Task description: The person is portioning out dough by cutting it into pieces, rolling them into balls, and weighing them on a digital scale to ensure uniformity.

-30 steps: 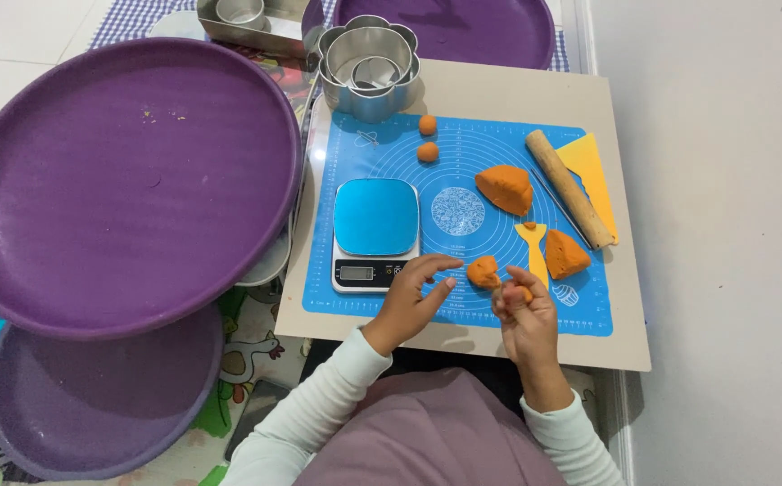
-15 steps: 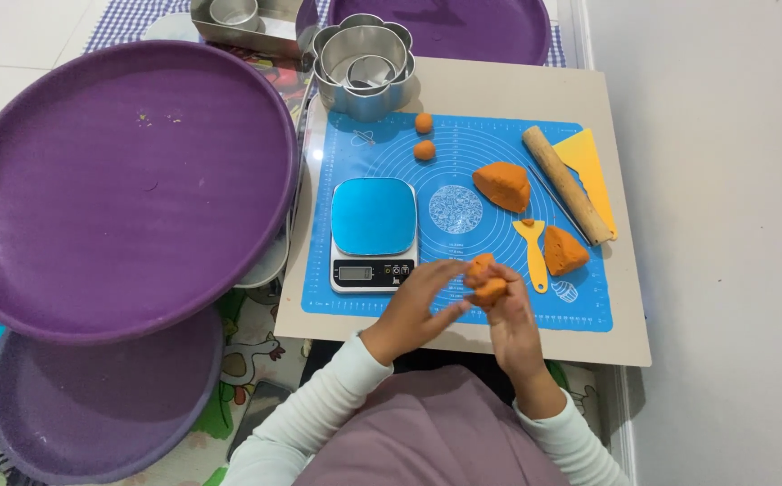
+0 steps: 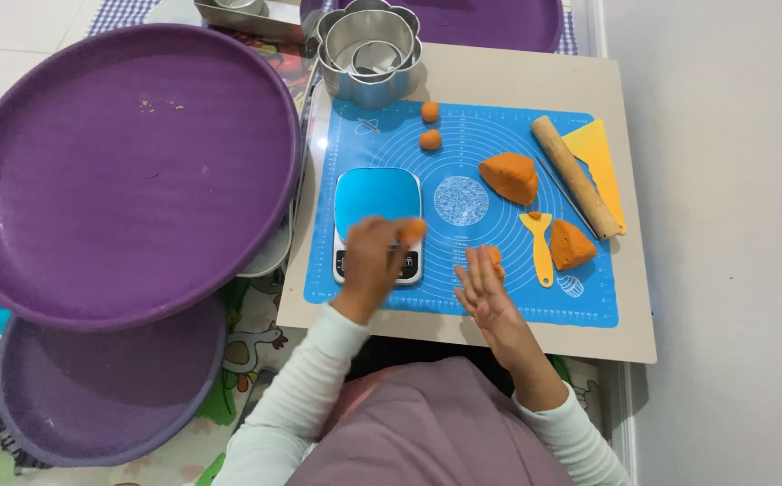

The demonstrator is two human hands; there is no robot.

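Note:
My left hand holds a small piece of orange dough over the near edge of the blue kitchen scale. My right hand is flat and open above the blue silicone mat, its fingers partly covering another small piece of orange dough. Two larger dough chunks lie to the right. Two small dough balls rest at the far part of the mat.
A yellow dough cutter, a wooden rolling pin and a yellow scraper lie at the right. Nested metal flower-shaped moulds stand at the back. Big purple trays are stacked at the left.
My left hand took a small dough piece from between both hands and carried it left to the scale. My right hand opened and dropped flat over the mat.

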